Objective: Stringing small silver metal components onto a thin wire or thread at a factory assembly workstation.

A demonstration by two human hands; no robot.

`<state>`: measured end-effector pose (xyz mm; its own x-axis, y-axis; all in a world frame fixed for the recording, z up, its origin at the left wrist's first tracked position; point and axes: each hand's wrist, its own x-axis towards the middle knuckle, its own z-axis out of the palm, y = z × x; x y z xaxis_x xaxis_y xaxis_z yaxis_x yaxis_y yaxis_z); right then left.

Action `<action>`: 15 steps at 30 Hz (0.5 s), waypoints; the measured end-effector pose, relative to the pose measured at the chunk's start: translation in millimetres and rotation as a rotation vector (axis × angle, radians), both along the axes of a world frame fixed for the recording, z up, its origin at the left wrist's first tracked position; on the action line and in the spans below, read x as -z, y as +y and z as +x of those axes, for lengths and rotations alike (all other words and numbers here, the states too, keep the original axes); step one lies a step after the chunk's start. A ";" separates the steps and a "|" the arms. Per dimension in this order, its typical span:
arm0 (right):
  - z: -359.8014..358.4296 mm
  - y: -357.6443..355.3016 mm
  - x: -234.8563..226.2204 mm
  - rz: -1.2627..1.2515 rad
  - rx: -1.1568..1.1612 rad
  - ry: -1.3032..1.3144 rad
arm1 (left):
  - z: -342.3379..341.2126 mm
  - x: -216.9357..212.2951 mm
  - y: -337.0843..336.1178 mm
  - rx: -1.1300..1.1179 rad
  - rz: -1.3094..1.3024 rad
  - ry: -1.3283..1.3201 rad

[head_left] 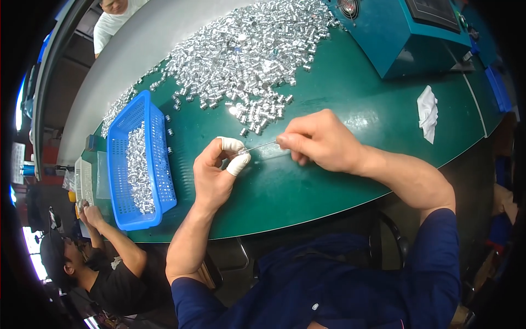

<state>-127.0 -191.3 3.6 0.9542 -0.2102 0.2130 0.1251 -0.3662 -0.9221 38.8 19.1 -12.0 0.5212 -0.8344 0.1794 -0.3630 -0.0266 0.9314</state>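
Above the green table (pixel 339 137), the person's two bare hands meet just in front of the body. The left hand (pixel 213 175) is raised with its wrist toward the lower edge, and its thumb and forefinger wear white finger cots (pixel 236 154). Those two covered fingertips are pinched together on a small silvery piece (pixel 243 150), which looks like one of the little metal sleeves from the heap, though it is too small to tell for sure. The right hand (pixel 320 140) comes in from the right, fingers curled and closed tight on the far end of a thin metal rod (pixel 260 146). The rod runs nearly level from those fingers to the left fingertips, its tip touching the small piece held there. Both hands hover a little over the table, not resting on it.

Beyond the hands, a broad heap of small shiny metal sleeves (pixel 246 55) spreads over the table toward its far edge, the nearest strays lying just past the rod. To the left stands a blue plastic basket (pixel 164 181), long and perforated, with a strip of the same sleeves (pixel 138 170) down its middle. A crumpled white cloth (pixel 427 112) lies well apart on the right side of the table, and a teal machine housing (pixel 405 38) sits at the far right corner. At lower left, another person in a black shirt (pixel 118 274) is seated at the table end, and another person in white (pixel 112 22) is at the far side.
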 end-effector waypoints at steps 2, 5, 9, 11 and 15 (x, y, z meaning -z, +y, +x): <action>-1.2 2.9 -4.4 0.502 -0.064 0.430 | 0.4 -0.9 0.9 0.002 0.006 -0.055; -2.2 10.7 1.8 0.312 0.062 0.123 | -2.3 -6.7 -2.1 -0.022 0.013 0.067; -0.7 -2.3 5.8 -0.473 0.045 -0.366 | -5.2 -8.0 -4.1 -0.042 -0.002 0.315; -2.4 2.1 -3.9 -0.008 0.011 -0.001 | -2.5 -3.1 -1.5 -0.030 0.010 0.146; 0.2 1.2 -1.1 0.592 -0.044 0.449 | 1.4 -4.2 -1.0 -0.012 0.012 -0.174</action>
